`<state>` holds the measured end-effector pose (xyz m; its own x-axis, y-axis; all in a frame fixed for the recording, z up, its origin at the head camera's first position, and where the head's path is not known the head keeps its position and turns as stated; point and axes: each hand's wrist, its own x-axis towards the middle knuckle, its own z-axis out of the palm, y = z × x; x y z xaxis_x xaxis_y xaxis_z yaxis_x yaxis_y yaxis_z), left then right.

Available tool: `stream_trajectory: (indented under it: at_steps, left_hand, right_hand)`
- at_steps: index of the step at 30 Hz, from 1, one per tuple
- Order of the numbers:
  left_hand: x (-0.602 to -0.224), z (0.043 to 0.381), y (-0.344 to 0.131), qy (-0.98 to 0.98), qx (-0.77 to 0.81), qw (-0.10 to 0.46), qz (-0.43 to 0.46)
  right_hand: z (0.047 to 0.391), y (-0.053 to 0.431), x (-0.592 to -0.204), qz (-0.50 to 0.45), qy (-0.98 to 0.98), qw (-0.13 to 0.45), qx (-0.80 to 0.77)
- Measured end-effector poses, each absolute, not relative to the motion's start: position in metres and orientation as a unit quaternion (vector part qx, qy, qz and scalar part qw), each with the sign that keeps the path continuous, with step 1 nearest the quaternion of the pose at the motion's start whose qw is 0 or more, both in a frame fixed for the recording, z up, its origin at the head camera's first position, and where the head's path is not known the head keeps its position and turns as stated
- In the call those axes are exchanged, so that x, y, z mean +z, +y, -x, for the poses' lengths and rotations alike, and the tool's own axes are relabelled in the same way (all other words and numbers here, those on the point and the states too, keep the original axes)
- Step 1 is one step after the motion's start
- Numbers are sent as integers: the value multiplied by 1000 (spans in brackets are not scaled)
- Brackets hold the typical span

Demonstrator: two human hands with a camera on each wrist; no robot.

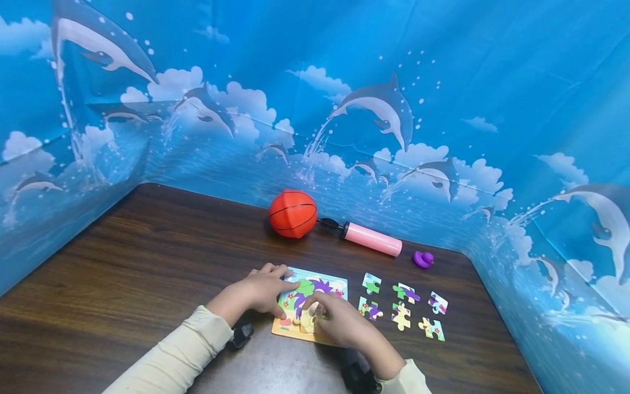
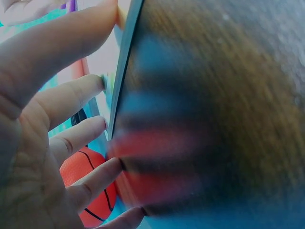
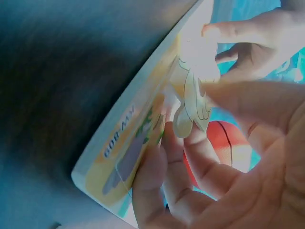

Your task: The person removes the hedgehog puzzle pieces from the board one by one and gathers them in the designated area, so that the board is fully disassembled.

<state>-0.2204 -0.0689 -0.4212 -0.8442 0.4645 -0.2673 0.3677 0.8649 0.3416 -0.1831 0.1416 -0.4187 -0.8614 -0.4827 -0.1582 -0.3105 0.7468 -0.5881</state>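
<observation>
A jigsaw puzzle board [image 1: 282, 330] with a cartoon picture lies flat on the table. My left hand [image 1: 261, 290] spans its left side with fingers spread; in the left wrist view the thumb [image 2: 71, 43] and two fingertips touch the board's edge, and the other two reach the table. Over the board's lower middle, my right hand [image 1: 344, 320] pinches a cream-yellow puzzle piece [image 3: 190, 98] between thumb and fingers. That piece is tilted up from the board in the right wrist view. Part of the board is hidden beneath both hands.
Several loose puzzle pieces [image 1: 401, 316] lie in two rows right of the board. Behind stand an orange-red ball [image 1: 292, 214] with black lines, a pink hand pump [image 1: 372, 239] and a purple toy duck [image 1: 422, 260]. A blue dolphin-print curtain [image 1: 315, 126] borders the table.
</observation>
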Motion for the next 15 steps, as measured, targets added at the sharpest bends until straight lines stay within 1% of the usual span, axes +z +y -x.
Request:
stream_trajectory:
  at_steps: [2, 5, 8, 11, 15]
  left_hand:
    - [-422, 221, -70, 951, 138, 172, -219]
    - [-423, 221, -70, 951, 137, 172, -219]
    - [-425, 222, -70, 951, 137, 175, -217]
    - [-425, 222, -69, 951, 139, 177, -211]
    - [-422, 221, -68, 951, 140, 177, -210]
  right_hand:
    - [184, 141, -419, 209, 918, 152, -300]
    - [184, 143, -419, 172, 911, 152, -341]
    - [186, 152, -419, 126, 893, 136, -410]
    - [187, 172, -419, 90, 865, 123, -478]
    - [183, 218, -419, 31, 833, 137, -535]
